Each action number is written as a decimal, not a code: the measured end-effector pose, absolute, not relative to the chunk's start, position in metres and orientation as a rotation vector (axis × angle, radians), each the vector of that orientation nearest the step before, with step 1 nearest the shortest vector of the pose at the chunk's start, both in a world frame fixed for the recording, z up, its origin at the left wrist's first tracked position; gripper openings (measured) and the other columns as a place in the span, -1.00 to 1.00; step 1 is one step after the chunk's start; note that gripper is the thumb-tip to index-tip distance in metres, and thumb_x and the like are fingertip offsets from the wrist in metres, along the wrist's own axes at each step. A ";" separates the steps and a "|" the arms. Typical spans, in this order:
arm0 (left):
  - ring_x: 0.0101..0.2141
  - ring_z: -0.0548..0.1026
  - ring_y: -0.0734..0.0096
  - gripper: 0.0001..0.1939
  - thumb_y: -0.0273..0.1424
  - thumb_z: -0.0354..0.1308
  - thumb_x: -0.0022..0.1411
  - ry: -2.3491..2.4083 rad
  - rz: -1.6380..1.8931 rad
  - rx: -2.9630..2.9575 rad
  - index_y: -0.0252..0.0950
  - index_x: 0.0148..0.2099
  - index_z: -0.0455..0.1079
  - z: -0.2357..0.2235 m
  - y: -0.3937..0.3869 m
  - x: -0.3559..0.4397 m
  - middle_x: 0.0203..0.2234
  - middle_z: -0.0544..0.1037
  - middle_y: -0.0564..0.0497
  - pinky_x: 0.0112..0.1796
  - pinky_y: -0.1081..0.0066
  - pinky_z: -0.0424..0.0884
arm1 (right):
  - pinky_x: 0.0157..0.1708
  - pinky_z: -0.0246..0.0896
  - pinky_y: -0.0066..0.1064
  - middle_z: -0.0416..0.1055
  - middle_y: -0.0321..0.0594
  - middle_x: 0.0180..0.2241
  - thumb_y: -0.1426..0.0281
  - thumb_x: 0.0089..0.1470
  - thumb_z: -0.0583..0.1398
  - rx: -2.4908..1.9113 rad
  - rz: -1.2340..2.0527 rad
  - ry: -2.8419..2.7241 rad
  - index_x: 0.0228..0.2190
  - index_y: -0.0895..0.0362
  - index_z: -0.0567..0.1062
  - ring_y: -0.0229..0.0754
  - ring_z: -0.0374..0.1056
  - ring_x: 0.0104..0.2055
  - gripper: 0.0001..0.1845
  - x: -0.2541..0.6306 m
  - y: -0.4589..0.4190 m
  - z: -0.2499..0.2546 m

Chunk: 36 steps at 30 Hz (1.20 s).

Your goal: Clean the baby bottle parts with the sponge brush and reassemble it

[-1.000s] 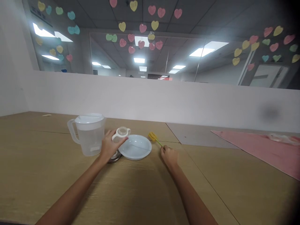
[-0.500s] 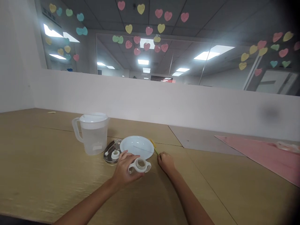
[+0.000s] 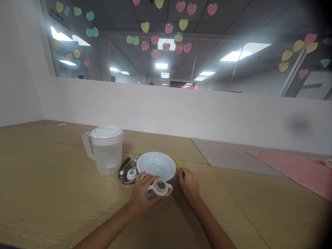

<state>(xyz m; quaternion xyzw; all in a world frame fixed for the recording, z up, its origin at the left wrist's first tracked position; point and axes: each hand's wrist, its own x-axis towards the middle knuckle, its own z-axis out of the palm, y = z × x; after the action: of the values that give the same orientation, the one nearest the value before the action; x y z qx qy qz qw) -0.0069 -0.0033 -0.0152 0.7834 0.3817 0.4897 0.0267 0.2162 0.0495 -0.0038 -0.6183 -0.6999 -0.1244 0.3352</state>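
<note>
My left hand [image 3: 142,193] is closed around a two-handled baby bottle [image 3: 160,186], whose open mouth faces me. The bottle's body is mostly hidden behind its white collar and handles. My right hand [image 3: 190,184] has its fingers pinched at the right rim of a pale blue bowl [image 3: 145,157], on a slim yellow-green brush [image 3: 175,161] with its yellow end pointing away. A thin dark line crosses the bowl towards these fingers; whether it belongs to the brush I cannot tell. Left of the bowl, a metal tray [image 3: 121,179] carries a white bottle ring [image 3: 131,174] and a straw piece [image 3: 125,167].
A lidded clear pitcher [image 3: 107,155] of water stands behind the tray on the left. Pink cloth or sheet [image 3: 290,169] lies on the table [image 3: 77,200] at the right. A white wall [image 3: 155,110] with a window above it closes off the back.
The view has shifted slightly, moving the scene to the right. My right hand has lifted a little, its fingers now pinched more clearly. The left still grips the bottle.
</note>
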 end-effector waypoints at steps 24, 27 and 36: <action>-0.07 0.42 0.19 -0.46 -0.17 -0.29 0.36 1.906 0.929 2.375 -0.39 -0.20 0.44 -0.031 0.074 -0.103 -0.15 0.50 -0.21 -0.03 0.25 0.30 | -0.45 0.17 -0.44 0.42 -0.24 -0.55 0.04 0.18 -0.10 -1.225 0.479 -1.744 -0.37 0.15 0.53 -0.21 0.32 -0.49 -0.43 0.183 0.022 -0.002; -0.15 0.48 0.20 -0.44 -0.21 -0.33 0.37 1.993 0.641 2.401 -0.39 -0.25 0.45 -0.027 0.077 -0.096 -0.25 0.54 -0.21 -0.09 0.28 0.32 | -0.41 0.19 -0.43 0.43 -0.21 -0.51 0.01 0.15 -0.06 -1.180 0.605 -1.688 -0.43 0.17 0.55 -0.20 0.32 -0.45 -0.41 0.182 0.023 0.000; -0.36 0.54 0.20 -0.46 -0.23 -0.30 0.36 1.997 0.585 2.388 -0.41 -0.25 0.46 -0.024 0.081 -0.091 -0.50 0.55 -0.23 -0.18 0.26 0.31 | -0.56 0.06 -0.47 0.27 -0.30 -0.65 -0.01 0.06 0.05 -1.200 0.668 -1.620 -0.52 0.19 0.53 -0.27 0.17 -0.56 -0.45 0.180 0.027 -0.002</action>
<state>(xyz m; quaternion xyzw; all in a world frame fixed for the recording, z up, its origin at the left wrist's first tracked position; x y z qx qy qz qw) -0.0908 0.0814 -0.0237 0.7538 0.6305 0.1847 -0.0130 0.1800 0.0265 -0.0017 -0.4934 -0.6662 0.2747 0.4871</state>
